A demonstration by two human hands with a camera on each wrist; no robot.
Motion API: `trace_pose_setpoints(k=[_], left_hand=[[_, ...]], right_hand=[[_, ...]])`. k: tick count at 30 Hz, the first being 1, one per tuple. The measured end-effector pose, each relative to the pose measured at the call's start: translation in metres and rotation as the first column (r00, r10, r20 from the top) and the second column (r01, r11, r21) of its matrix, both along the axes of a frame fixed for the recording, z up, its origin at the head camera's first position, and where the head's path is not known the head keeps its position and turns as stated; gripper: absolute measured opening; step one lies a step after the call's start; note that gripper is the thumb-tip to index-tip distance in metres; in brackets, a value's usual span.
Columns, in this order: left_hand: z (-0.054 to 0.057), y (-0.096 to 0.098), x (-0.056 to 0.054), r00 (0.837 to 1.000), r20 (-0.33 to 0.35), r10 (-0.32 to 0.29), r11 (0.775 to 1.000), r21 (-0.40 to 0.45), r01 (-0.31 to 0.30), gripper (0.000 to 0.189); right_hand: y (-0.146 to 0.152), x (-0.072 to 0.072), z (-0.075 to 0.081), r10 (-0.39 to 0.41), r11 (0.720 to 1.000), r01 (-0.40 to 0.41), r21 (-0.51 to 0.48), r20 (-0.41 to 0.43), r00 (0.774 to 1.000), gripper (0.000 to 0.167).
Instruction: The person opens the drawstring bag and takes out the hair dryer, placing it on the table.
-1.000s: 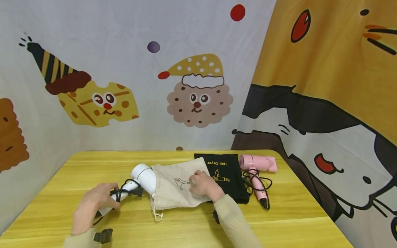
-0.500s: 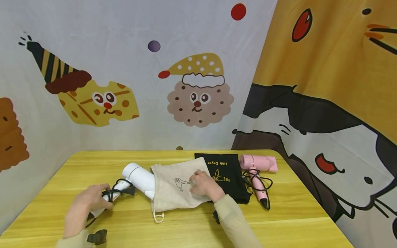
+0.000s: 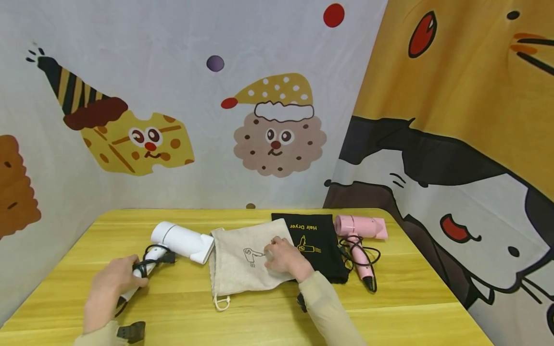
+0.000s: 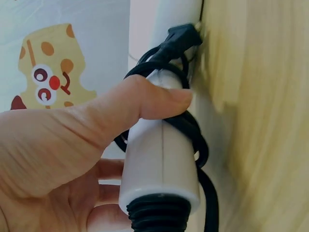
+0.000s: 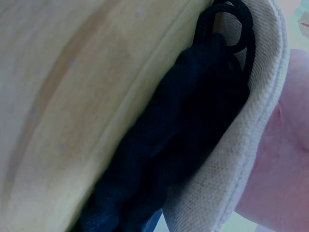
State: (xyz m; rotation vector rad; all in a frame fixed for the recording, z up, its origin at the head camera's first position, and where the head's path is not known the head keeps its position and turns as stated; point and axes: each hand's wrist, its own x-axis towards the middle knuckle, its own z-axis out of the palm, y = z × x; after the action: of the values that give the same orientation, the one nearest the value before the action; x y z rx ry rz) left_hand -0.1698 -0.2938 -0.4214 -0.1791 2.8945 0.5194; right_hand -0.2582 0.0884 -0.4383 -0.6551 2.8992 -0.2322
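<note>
My left hand [image 3: 113, 279] grips the handle of a white hair dryer [image 3: 182, 240], its thumb lying over a black cord [image 4: 186, 128] wound round that handle. The plug [image 4: 181, 39] sticks out of the windings. Pointing right, the dryer's flat nozzle [image 3: 202, 249] lies at the mouth of a beige drawstring bag [image 3: 242, 274] and looks to be outside it. My right hand [image 3: 286, 259] pinches the bag's cloth near its closed end, beside the printed dryer drawing. In the right wrist view, the beige cloth [image 5: 241, 159] overlaps black fabric [image 5: 169, 125], while the fingertips are hidden.
A black "Hair Dryer" bag [image 3: 324, 254] lies partly under the beige one. To its right rests a pink hair dryer [image 3: 361, 228] with its cord round the handle. Behind the wooden table [image 3: 182, 317] hangs a cartoon-printed cloth [image 3: 207, 144].
My left hand has moved left with the white hair dryer, whose barrel and nozzle have slid out from the beige bag's mouth. The right hand has stayed in place on the bag.
</note>
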Motion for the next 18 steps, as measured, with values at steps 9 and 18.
trace_pose_setpoints(k=[9,18], left_hand=[[-0.0074,-0.0054,-0.0022,0.993,-0.059,0.099,0.995,-0.015,-0.1,0.069],[-0.01,-0.0067,-0.0041,0.979,-0.055,0.196,0.981,0.006,-0.196,0.066]], right_hand=[[0.0005,-0.0008,-0.0002,0.011,1.0,-0.011,0.001,-0.008,1.0,0.037],[0.0013,-0.0013,-0.0022,0.013,1.0,-0.013,-0.002,-0.009,1.0,0.038]])
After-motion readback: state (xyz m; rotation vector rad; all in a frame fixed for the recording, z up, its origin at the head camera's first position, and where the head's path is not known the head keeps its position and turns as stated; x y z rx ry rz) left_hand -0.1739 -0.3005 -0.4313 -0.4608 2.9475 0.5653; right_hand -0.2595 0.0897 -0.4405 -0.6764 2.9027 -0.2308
